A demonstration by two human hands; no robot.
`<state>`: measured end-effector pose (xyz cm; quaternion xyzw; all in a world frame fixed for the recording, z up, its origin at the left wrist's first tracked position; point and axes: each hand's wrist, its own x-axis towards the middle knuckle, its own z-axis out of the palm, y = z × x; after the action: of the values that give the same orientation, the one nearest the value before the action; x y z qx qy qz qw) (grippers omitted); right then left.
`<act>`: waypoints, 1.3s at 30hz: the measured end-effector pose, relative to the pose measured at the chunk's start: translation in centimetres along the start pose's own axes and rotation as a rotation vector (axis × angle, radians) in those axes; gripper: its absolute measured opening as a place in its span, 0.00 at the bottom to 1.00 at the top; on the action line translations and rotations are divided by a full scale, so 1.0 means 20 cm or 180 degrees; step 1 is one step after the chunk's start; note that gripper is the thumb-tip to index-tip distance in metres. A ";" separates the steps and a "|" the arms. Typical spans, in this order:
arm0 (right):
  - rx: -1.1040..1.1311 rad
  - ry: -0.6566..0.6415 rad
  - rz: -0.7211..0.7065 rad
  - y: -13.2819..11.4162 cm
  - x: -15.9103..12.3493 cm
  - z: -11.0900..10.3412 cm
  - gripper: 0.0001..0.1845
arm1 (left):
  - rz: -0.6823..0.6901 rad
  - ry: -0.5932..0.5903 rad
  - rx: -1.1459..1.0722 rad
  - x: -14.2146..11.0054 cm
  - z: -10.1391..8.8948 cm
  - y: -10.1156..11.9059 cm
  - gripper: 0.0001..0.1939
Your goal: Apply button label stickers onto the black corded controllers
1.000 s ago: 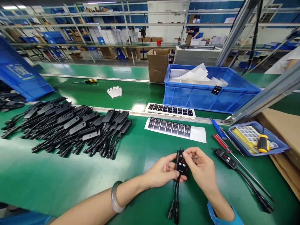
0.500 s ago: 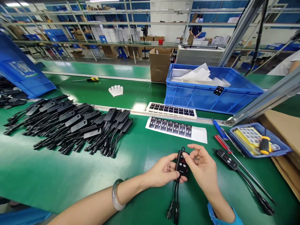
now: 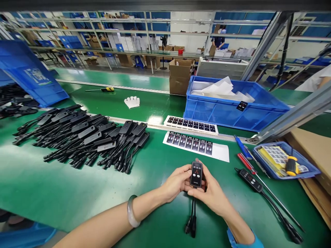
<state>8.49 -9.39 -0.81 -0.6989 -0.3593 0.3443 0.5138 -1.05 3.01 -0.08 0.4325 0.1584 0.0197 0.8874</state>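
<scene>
Between my two hands is a small black controller (image 3: pixel 196 175) with two buttons, a loop at its top and two cables hanging below. My left hand (image 3: pixel 178 181) grips its left side, thumb on the edge. My right hand (image 3: pixel 210 187) is closed round its right side and lower end. Just beyond lies a white label sheet (image 3: pixel 219 152) with several black labels on it, and behind that a second label sheet (image 3: pixel 191 124). A similar controller (image 3: pixel 250 181) with its cable rests to the right of my right hand.
A heap of black controllers (image 3: pixel 88 134) covers the left of the green bench. At right lie a red-handled screwdriver (image 3: pixel 247 162), a blue-handled tool (image 3: pixel 242 147) and a small blue tray (image 3: pixel 274 176). Behind stand a large blue bin (image 3: pixel 232 112) and a cardboard box (image 3: pixel 179 77). A white glove (image 3: pixel 132 102) lies further back.
My right hand has moved from the controller's face, where its thumb was, down to its right side and lower end. The controller sits slightly further left and upright.
</scene>
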 end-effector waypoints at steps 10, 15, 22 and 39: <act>-0.0437 0.0408 -0.0423 0.03 0.02 0.02 0.26 | 0.0306 0.0009 0.0935 0.00 -0.01 -0.03 0.24; -0.1379 0.0877 -0.0790 0.03 0.02 0.04 0.29 | 0.0648 -0.0010 0.1446 0.02 -0.01 -0.02 0.23; -0.3232 0.1317 -0.0515 0.07 -0.04 -0.10 0.26 | 0.1665 0.0300 0.4594 0.10 -0.21 0.17 0.26; -0.4212 0.1756 -0.0284 0.30 -0.03 -0.53 0.23 | 0.1392 0.1282 0.6716 0.03 -0.25 0.14 0.26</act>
<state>18.12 -16.12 -4.07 -0.9100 -0.3780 -0.1563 0.0681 -1.69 8.55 -0.98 0.9823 0.1575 0.1016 0.0060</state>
